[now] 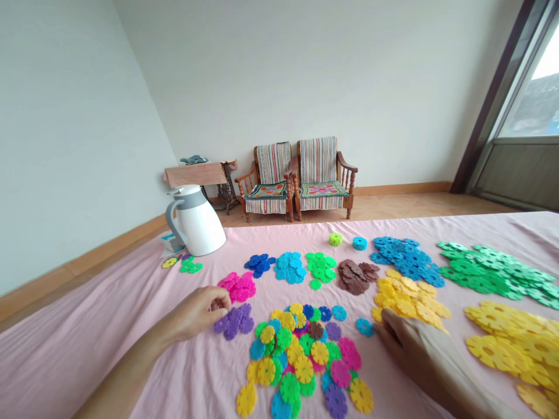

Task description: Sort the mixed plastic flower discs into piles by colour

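Observation:
A mixed pile of coloured snowflake discs (301,361) lies on the pink cloth (87,349) in front of me. My left hand (203,311) hovers with curled fingers at the purple pile (236,320), just below the pink pile (239,285); whether it pinches a disc is unclear. My right hand (414,343) rests low on the cloth, fingers stretched flat toward the orange-yellow pile (410,297) and a lone blue disc (364,326).
Sorted piles run along the far side: dark blue (259,263), cyan (289,266), green (321,266), brown (357,275), large blue (406,259), large green (493,270), yellow (519,337). A white jug (196,221) stands at the far left. Two chairs (297,177) stand beyond.

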`<state>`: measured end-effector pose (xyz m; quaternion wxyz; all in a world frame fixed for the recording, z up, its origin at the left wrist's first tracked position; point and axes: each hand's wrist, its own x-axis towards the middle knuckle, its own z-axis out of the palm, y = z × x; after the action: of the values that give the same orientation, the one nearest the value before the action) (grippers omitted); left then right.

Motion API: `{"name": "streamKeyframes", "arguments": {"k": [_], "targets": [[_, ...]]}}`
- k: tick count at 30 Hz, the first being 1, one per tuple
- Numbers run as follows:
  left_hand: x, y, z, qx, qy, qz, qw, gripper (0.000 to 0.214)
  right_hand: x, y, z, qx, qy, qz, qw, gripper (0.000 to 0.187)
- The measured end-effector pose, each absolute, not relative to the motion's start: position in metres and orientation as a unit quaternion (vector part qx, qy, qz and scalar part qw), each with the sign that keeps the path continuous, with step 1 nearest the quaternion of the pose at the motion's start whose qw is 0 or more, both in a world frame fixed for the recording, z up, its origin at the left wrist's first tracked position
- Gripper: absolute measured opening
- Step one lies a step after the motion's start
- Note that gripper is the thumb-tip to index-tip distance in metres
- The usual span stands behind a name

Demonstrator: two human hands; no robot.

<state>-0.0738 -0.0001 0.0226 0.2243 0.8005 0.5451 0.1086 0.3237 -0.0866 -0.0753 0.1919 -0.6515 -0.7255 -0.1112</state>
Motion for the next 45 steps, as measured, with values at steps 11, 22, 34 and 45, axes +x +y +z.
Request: {"name": "streamKeyframes", "arguments": {"k": [11, 22, 34, 45], "targets": [[0.025, -0.018, 0.017, 0.869, 0.393, 0.137, 0.267, 0.019, 0.323, -0.087, -0.073, -0.664, -0.719, -0.107, 0.176, 0.035], [0.095, -0.018, -0.007, 0.937, 0.292, 0.1, 0.162, 0.025, 0.321, -0.087, -0.07, -0.665, -0.716, -0.098, 0.189, 0.034], [0.104, -0.018, -0.005, 0.935, 0.267, 0.12, 0.203, 0.019, 0.32, -0.088, -0.069, -0.658, -0.725, -0.09, 0.184, 0.034], [0.023, -0.019, 0.042, 0.877, 0.4, 0.143, 0.223, 0.018, 0.322, -0.088, -0.072, -0.664, -0.72, -0.086, 0.182, 0.034]]}}
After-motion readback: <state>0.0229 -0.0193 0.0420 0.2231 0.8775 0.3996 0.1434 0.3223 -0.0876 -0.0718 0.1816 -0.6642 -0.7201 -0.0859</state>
